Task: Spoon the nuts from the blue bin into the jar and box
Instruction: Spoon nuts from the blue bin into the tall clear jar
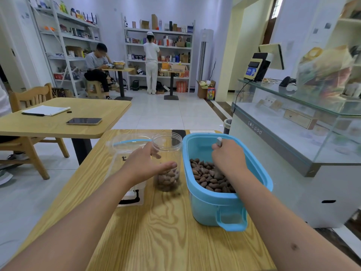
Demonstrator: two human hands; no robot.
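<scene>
Nearest to us, our right hand [228,157] fingers clench a spoon handle [219,142] inside the blue bin [230,204], over the nuts [210,178]. Our left hand [144,163] grasps the jar [167,163]; it looks light and slippery, so we hold its side. One jar, one clear box [127,153], one bin

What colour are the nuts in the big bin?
Brown. The nuts show best in the head view, piled inside the blue bin.
</scene>
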